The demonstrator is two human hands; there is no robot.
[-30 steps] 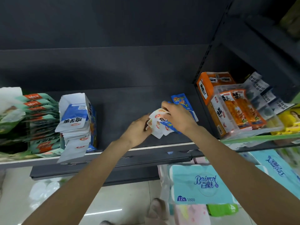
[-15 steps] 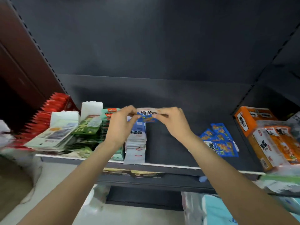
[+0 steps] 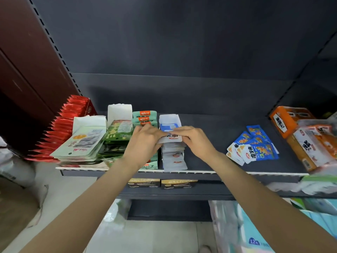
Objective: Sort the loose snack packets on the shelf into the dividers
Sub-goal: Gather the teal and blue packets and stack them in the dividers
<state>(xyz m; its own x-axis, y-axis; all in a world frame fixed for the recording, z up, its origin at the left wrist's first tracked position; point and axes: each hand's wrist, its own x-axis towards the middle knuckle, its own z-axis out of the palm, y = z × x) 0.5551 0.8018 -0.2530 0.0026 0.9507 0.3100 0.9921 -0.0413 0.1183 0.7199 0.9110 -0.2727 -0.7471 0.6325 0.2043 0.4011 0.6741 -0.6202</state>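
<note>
A: Report hand status, nearest first.

B: Both forearms reach in from the lower edge of the view; the left hand (image 3: 144,141) has its fingers curled onto the left end of a small stack of white-and-blue snack packets (image 3: 171,138); the right hand (image 3: 196,139) pinches the right end of the same stack; neither hand is free.

A: Location of the stack?

B: It is held directly over the row of matching packets (image 3: 173,157) standing in the white divider (image 3: 168,118), toward the left of the shelf (image 3: 209,172); whether it already touches the row cannot be determined.

A: Recommended procedure for this step?

B: In my judgement: square the edges between both hands first; keep the stack level and aligned with the divider walls; lower it behind or onto the existing row without catching the green packets (image 3: 145,116) just beside it on the left; release only once the stack is seated, since thin sachets are likely to slide and fan out.

A: Work remaining?

B: A loose pile of blue packets (image 3: 255,145) lies flat on the shelf, well apart to the right; it appears unsorted; beyond it stands an orange carton (image 3: 284,120) at the far right.
</note>
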